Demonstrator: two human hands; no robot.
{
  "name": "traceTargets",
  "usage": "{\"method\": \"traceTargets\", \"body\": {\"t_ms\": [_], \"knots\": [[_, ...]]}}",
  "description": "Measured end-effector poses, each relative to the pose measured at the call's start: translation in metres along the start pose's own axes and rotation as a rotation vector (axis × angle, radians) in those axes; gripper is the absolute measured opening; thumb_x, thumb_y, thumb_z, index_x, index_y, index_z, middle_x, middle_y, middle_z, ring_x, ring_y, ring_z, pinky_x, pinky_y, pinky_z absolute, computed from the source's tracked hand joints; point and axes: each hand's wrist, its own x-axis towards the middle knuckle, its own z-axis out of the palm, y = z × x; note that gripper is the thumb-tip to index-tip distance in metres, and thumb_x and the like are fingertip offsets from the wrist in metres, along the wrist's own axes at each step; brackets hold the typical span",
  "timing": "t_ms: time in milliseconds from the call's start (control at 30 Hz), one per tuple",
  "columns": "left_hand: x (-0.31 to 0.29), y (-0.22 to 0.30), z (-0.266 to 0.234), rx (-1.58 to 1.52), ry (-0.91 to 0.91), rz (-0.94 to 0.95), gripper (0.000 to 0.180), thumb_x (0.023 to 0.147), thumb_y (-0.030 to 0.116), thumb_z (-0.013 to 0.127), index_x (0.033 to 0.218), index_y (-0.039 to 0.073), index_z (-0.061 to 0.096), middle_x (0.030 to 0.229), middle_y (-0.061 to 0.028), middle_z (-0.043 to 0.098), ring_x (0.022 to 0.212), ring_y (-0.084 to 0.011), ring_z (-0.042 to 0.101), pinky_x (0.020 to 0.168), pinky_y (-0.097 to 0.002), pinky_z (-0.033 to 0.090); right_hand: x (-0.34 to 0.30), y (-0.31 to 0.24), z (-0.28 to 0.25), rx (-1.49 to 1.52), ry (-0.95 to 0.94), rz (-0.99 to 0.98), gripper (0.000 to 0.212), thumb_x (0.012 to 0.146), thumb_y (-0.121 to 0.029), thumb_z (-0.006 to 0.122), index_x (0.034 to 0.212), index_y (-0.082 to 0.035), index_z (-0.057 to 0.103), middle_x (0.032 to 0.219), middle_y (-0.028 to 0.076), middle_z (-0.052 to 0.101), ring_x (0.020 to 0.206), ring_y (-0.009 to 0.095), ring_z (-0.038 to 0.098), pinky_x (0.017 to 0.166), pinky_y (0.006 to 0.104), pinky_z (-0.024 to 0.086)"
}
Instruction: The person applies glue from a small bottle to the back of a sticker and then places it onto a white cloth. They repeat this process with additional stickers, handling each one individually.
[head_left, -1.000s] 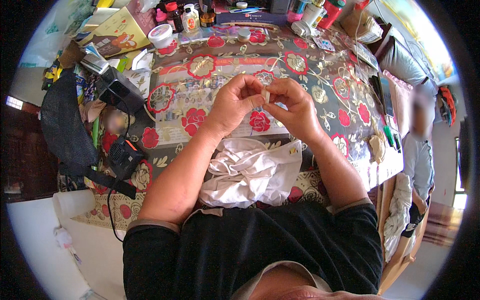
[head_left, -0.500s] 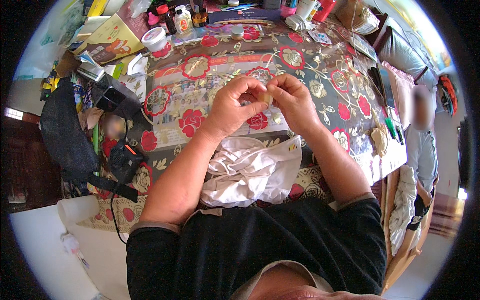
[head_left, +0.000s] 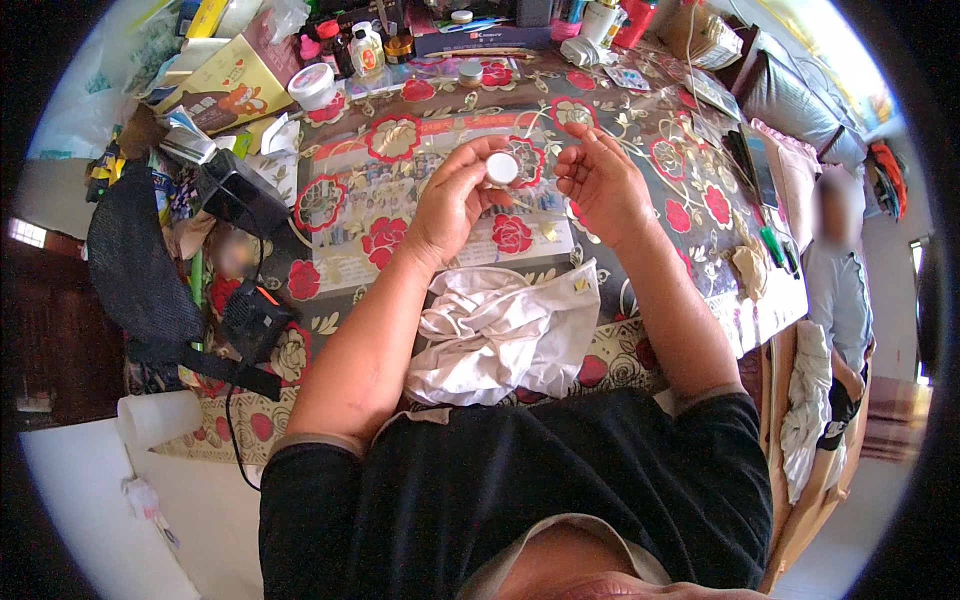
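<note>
My left hand (head_left: 458, 200) is closed around a small round jar (head_left: 502, 168), its white circular face turned up toward me. Whether that face is a lid or white contents, I cannot tell. To its right, apart from the jar, my right hand (head_left: 607, 185) is raised with nothing visible in it, fingers partly bent and spread. Below both hands, close to my body, lies a crumpled white cloth (head_left: 500, 335). Beyond the jar, a small silver-topped round container (head_left: 470, 73) stands on the flowered table cover (head_left: 385, 240).
A white tub (head_left: 312, 88) and several bottles (head_left: 366, 50) stand at the back left. Black box-shaped devices (head_left: 238, 195) and a cable crowd the left edge. Green pens (head_left: 775, 248) and a tan crumpled item (head_left: 752, 272) lie at the right. Another person (head_left: 838, 280) is at the far right.
My right hand has let go of the jar and moved right, its fingers spreading. My left hand has turned the jar, so its white face now shows.
</note>
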Motion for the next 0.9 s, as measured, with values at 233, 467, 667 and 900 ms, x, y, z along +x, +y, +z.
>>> {"method": "traceTargets", "body": {"t_ms": [233, 467, 667, 900], "knots": [[0.002, -0.002, -0.005, 0.435, 0.041, 0.065, 0.028, 0.087, 0.014, 0.053, 0.112, 0.003, 0.052, 0.098, -0.0056, 0.058, 0.085, -0.0138, 0.058, 0.069, -0.0247, 0.048, -0.039, -0.030, 0.011, -0.084, -0.216, -0.040, 0.031, 0.090, -0.022, 0.048, 0.114, -0.003, 0.047, 0.079, 0.004, 0.056, 0.070, 0.015, 0.056, 0.061, 0.0276, 0.046], [0.009, 0.000, -0.007, 0.518, -0.040, 0.094, 0.019, 0.089, 0.018, 0.049, 0.098, 0.004, 0.059, 0.080, -0.0022, 0.059, 0.062, -0.0055, 0.050, 0.052, -0.0182, 0.038, -0.157, -0.021, -0.049, -0.120, -0.571, 0.240, 0.056, 0.077, -0.042, 0.062, 0.107, 0.003, 0.048, 0.090, 0.021, 0.058, 0.079, 0.029, 0.060, 0.068, 0.0368, 0.050], [0.003, 0.003, -0.010, 0.602, 0.012, 0.119, 0.029, 0.091, 0.030, 0.046, 0.082, 0.005, 0.060, 0.067, -0.0003, 0.055, 0.051, -0.0048, 0.043, 0.046, -0.0174, 0.034, -0.245, 0.030, -0.108, 0.055, -0.456, 0.258, 0.046, 0.084, -0.039, 0.054, 0.100, 0.004, 0.054, 0.098, 0.025, 0.057, 0.092, 0.035, 0.058, 0.075, 0.0417, 0.049], [0.000, -0.003, -0.013, 0.728, -0.011, 0.201, 0.041, 0.091, 0.043, 0.042, 0.087, 0.007, 0.061, 0.064, -0.0011, 0.056, 0.048, -0.0043, 0.042, 0.045, -0.0186, 0.036, -0.265, 0.091, -0.129, -0.450, -0.243, 0.540, 0.032, 0.087, -0.015, 0.051, 0.110, 0.007, 0.051, 0.108, 0.019, 0.056, 0.101, 0.028, 0.056, 0.085, 0.0371, 0.047]]}}
